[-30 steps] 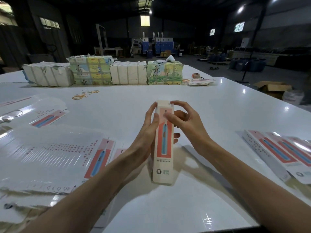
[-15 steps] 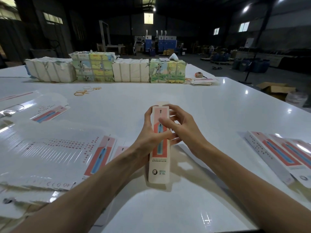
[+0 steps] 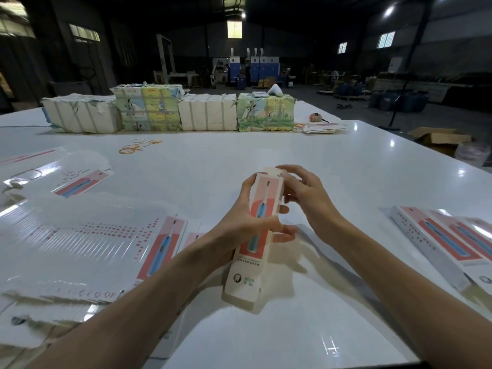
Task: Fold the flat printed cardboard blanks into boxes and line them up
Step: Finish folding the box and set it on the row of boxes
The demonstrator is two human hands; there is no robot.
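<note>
A long narrow folded box (image 3: 246, 275), cream with a red panel and a blue toothbrush picture, is held above the white table (image 3: 319, 169). My left hand (image 3: 247, 219) grips its middle, thumb across the printed face. My right hand (image 3: 306, 195) curls its fingers around the box's far end, at a small flap there. Flat printed blanks (image 3: 87, 243) lie fanned out at the left. Two or three folded boxes (image 3: 447, 243) lie side by side at the right edge.
Wrapped bundles of paper stock (image 3: 170, 110) stand in a row across the far side of the table. Rubber bands (image 3: 138, 146) lie in front of them. A tape measure (image 3: 315, 117) and a few blanks sit at the far right. An open carton (image 3: 439, 138) is on the floor.
The box has tilted, its near end swinging slightly left. My right hand moved from the box's front face up to its far end, and my left thumb slid further across the print.
</note>
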